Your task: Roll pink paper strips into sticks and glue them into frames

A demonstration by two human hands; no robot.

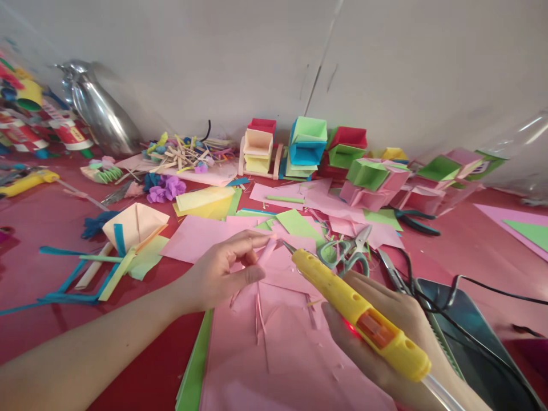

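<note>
In the middle of the head view, my left hand (226, 271) pinches a small rolled pink paper tube (268, 251) between thumb and fingers. My right hand (385, 325) is wrapped around a yellow hot glue gun (359, 311), which has a red glow at its side and a clear glue stick (443, 394) out of its back. The gun's metal nozzle (287, 246) points left, at or very near the upper end of the tube; I cannot tell whether they touch. Beneath both hands lie pink paper sheets (291, 365), with thin pink strips on them.
Scissors (349, 251) and black-handled pliers (417, 221) lie beyond my right hand, beside a dark tray (475, 337) with black cable across it. Folded paper boxes (306, 148) line the wall. At left are a paper-strip construction (107, 262), another yellow glue gun (29, 182) and a steel jug (100, 108).
</note>
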